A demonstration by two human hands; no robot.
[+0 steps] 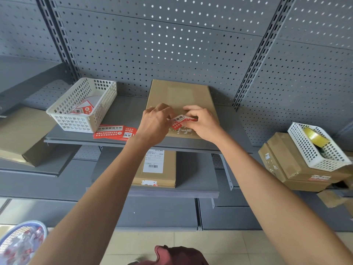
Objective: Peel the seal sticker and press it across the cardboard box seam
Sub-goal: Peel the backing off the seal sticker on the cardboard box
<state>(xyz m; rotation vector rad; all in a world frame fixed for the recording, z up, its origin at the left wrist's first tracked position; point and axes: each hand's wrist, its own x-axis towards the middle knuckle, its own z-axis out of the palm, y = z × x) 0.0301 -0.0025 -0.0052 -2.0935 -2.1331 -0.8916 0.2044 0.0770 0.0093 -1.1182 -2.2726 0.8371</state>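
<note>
Two hands meet over the flat cardboard box (179,96) that lies on the middle shelf (122,111), reaching from its back panel to its front edge. I have the left hand (155,122) and the right hand (203,122) both pinched on one red seal sticker (180,122), which curls up just above the box's near end; whether it is part-way off its backing I cannot tell.

To do this step well, I judge I should keep the sticker taut between both pinches, hold the glue side off my fingertips, lay its middle over the seam and then rub outward toward each end. White torn residue (183,131) sits on the cardboard under it, so I expect weaker hold there and would press hardest on clean board.

Counting: one sticker in hand, a fanned stack of spare red stickers (112,131) at the shelf's front edge, several, exact number unclear. Two white baskets: one (82,106) on the shelf's left, one (317,148) at far right holding a tape roll (315,137). One labelled box (156,169) lies on the shelf below.
</note>
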